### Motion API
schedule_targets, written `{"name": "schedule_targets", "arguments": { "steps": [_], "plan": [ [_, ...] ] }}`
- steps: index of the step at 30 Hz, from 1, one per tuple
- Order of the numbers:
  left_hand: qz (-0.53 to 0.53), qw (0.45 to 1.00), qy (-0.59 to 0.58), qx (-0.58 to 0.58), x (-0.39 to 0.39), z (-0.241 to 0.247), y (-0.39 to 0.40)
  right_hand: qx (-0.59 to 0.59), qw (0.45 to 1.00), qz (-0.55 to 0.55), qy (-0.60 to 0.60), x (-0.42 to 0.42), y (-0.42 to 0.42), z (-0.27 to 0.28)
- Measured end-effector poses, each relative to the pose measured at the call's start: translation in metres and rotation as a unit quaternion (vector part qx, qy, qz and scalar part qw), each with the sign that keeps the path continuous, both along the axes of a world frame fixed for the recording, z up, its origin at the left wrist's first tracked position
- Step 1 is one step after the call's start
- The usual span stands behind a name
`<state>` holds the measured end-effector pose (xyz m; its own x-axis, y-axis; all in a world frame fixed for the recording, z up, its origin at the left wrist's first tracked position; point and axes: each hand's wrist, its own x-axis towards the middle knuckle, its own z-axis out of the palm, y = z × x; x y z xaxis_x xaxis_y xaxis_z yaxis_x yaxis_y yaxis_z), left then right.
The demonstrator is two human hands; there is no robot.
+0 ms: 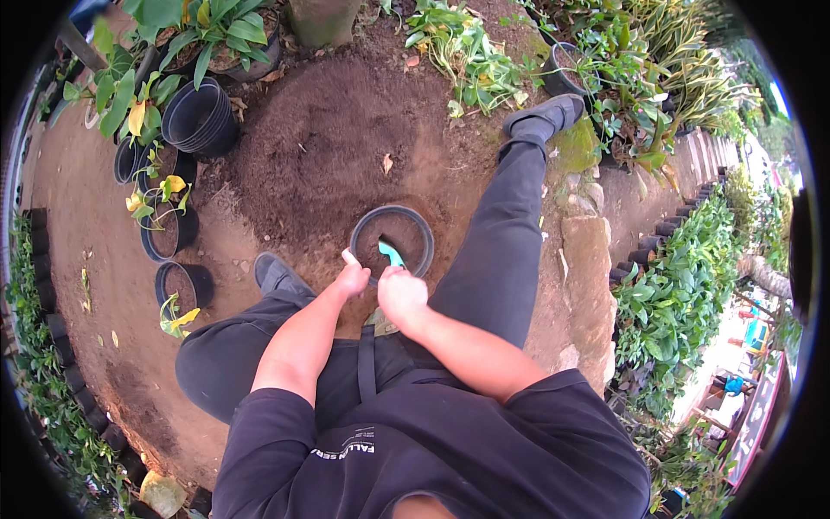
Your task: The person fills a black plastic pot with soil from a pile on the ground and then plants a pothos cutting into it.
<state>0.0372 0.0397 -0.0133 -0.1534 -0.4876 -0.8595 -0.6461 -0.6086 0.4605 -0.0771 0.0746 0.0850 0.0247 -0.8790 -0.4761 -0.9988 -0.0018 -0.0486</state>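
A round black plastic plant pot stands on the ground between my legs, with brown soil inside. My left hand grips the pot at its near left rim. In my right hand is the handle of a turquoise hand trowel. The trowel's blade reaches down into the pot and is partly hidden by soil or shadow. Beyond the pot spreads a broad heap of dark loose soil.
To the left stand a stack of nested black pots and soil-filled pots, some with yellowing plants. Uprooted leafy plants lie on the ground ahead. A stone edging runs along the right. My shoe rests near a potted plant.
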Motion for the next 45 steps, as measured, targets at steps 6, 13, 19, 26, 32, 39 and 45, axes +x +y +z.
{"name": "schedule_targets", "arguments": {
  "steps": [6,13,19,26,32,39,45],
  "plan": [
    [-0.001,0.999,0.019,-0.045,0.001,-0.006,0.006,0.119,0.989,-0.028,-0.079,-0.061,-0.056,0.03],
    [0.016,0.999,0.019,-0.034,0.001,-0.017,0.008,0.009,1.0,-0.008,-0.024,-0.007,-0.003,-0.005],
    [0.013,0.999,0.016,-0.033,0.001,-0.011,0.01,0.115,0.989,-0.034,-0.091,-0.061,-0.06,0.031],
    [0.011,0.999,0.001,-0.033,-0.003,-0.014,0.009,0.019,0.997,-0.012,-0.074,-0.021,-0.005,-0.004],
    [0.019,0.999,0.012,-0.026,-0.002,-0.004,0.007,0.123,0.989,0.018,-0.084,-0.051,-0.048,0.033],
    [0.0,1.0,0.01,-0.022,-0.004,0.008,0.004,0.135,0.989,0.033,-0.053,-0.045,-0.048,0.046],
    [0.015,0.999,0.023,-0.036,-0.001,-0.006,0.009,0.135,0.988,0.035,-0.06,-0.045,-0.046,0.049]
  ]
}}
